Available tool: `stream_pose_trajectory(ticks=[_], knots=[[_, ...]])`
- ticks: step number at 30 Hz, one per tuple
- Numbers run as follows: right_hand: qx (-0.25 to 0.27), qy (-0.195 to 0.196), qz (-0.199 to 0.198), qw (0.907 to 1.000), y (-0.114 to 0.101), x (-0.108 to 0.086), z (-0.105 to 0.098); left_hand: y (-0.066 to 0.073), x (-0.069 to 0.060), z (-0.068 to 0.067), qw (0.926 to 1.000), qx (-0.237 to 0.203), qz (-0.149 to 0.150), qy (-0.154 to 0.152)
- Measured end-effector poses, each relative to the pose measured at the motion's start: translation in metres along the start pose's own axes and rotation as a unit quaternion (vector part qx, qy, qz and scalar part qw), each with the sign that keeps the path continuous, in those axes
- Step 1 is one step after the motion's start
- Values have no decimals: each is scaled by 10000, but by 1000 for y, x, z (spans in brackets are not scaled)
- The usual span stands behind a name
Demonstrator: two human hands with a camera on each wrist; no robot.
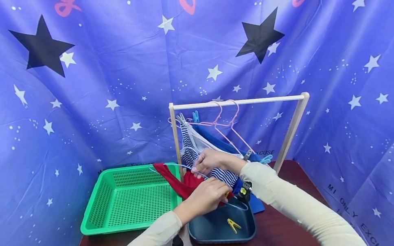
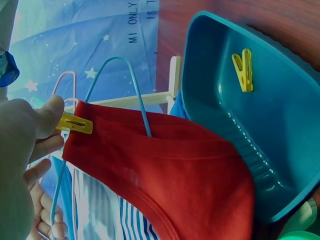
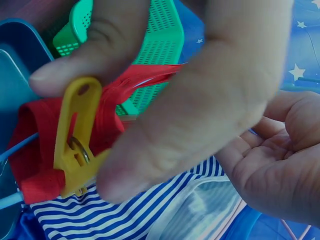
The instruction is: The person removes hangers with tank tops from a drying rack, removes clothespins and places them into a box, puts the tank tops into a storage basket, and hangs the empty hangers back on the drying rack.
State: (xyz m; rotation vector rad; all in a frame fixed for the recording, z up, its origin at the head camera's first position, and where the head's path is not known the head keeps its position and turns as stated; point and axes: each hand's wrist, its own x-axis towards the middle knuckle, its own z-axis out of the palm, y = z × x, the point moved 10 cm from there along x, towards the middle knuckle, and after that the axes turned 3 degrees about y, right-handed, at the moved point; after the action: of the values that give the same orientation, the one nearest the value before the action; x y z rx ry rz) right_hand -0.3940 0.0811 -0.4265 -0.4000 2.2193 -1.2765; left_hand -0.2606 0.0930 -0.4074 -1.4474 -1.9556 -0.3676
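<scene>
In the left wrist view, my left hand [image 2: 25,150] pinches a yellow clothespin [image 2: 77,124] at the waistband corner of a small red garment [image 2: 185,165], which looks like briefs. A light blue wire hanger [image 2: 120,58] runs through the garment. Beyond it in the head view, my right hand [image 1: 207,162] grips the hanger wire near the middle. Seen close up in the right wrist view, the left fingers press the clothespin handles, and its jaws meet the red cloth. Part of the red garment [image 1: 171,181] reaches over the green basket's edge.
A dark teal bin [image 1: 222,241] below the hands holds another yellow clothespin [image 1: 234,225]. At left stands a green basket [image 1: 132,227]. Behind, a wooden rack [image 1: 264,100] carries pink hangers [image 1: 215,123] with striped [image 1: 188,150] and blue garments, clipped with pegs.
</scene>
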Motion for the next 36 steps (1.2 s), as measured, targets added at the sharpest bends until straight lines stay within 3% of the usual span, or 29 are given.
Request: stream_pose_trajectory(ticks=[12, 31, 36], knots=[[55, 138, 14, 9999, -1, 3, 0, -12, 2, 0, 9991, -135, -413, 0], [129, 268, 22, 9996, -3, 2, -3, -10, 5, -10, 9971, -336, -353, 592], [104, 256, -23, 9996, -2, 2, -2, -7, 5, -14, 9961, -267, -183, 815]])
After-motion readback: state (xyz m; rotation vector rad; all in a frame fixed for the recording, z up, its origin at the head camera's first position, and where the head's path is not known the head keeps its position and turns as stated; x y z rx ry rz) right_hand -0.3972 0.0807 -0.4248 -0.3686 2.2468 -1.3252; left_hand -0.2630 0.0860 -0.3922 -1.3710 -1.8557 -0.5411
